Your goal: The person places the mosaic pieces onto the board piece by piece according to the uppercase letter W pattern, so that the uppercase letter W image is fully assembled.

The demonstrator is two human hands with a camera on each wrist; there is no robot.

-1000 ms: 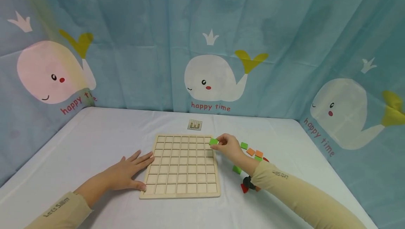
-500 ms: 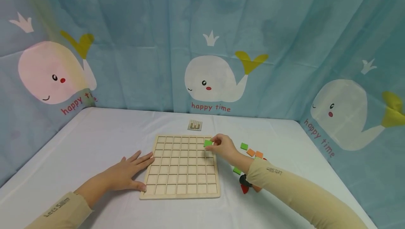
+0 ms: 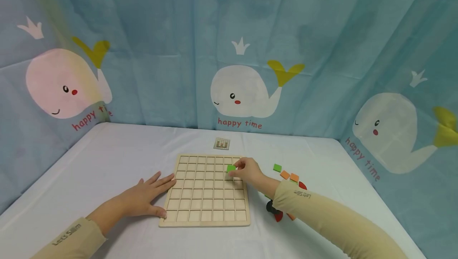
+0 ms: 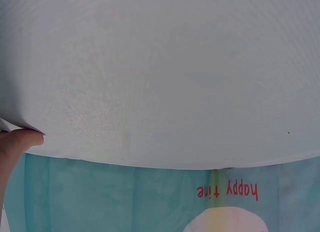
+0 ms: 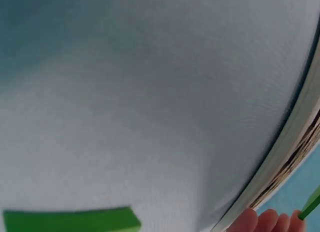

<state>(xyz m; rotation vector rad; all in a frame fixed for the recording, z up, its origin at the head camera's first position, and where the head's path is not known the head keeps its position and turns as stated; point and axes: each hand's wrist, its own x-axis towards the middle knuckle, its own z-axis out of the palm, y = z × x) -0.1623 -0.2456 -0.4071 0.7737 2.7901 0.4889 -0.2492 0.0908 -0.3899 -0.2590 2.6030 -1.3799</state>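
Observation:
My right hand (image 3: pixel 250 171) pinches a green square tile (image 3: pixel 231 168) between thumb and fingertips, over the upper right part of the wooden grid board (image 3: pixel 202 226). In the right wrist view, this green tile (image 5: pixel 312 204) shows at the lower right edge beside the fingertips, with the board's side (image 5: pixel 280 157) rising past them. My left hand (image 3: pixel 144 198) lies with fingers spread along the board's left edge, its thumb at the lower left corner. Just one digit (image 4: pixel 22 139) of it shows in the left wrist view.
A small card (image 3: pixel 222 143) with a brown pattern lies behind the board. To the right are loose pieces: a green tile (image 3: pixel 277 168), orange tiles (image 3: pixel 285 174) and red pieces (image 3: pixel 302 185), some hidden under the right sleeve. A whale-print curtain (image 3: pixel 161 92) hangs behind the white table.
My right hand has carried the green tile left and a little toward me, from the board's upper right corner further over its squares. The left hand keeps its place at the edge.

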